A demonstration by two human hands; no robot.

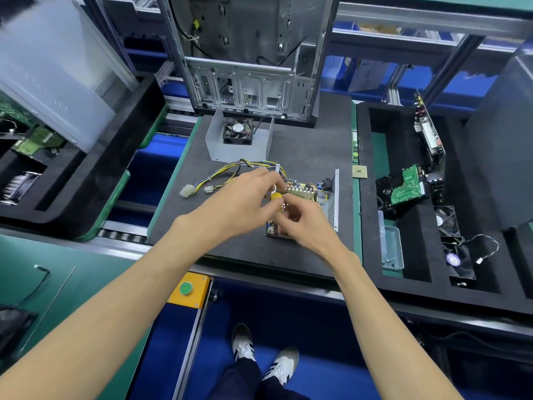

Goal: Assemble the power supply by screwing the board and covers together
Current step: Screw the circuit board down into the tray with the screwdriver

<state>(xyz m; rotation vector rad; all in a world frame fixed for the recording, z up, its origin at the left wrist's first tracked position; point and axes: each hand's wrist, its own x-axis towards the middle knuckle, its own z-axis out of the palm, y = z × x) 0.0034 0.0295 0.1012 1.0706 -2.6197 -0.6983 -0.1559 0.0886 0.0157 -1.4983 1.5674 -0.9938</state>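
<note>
The power supply board [302, 190] sits in its open metal base cover [333, 206] on the black mat, with a bundle of yellow and black wires [230, 173] running off to the left. A yellow-handled screwdriver [277, 195] stands over the board's left side. My left hand [245, 202] closes around its handle from the left. My right hand [302, 220] pinches the screwdriver lower down, hiding the tip and any screw. The other cover [238, 141], a grey U-shaped shell with a black fan inside, stands farther back.
An open computer case [248, 56] stands upright behind the mat. A black foam tray [409, 203] to the right holds a hard drive, fans, cards and a clear screw box [390, 243]. A CPU chip [359, 171] lies by the mat edge. A green button [185, 288] sits in front.
</note>
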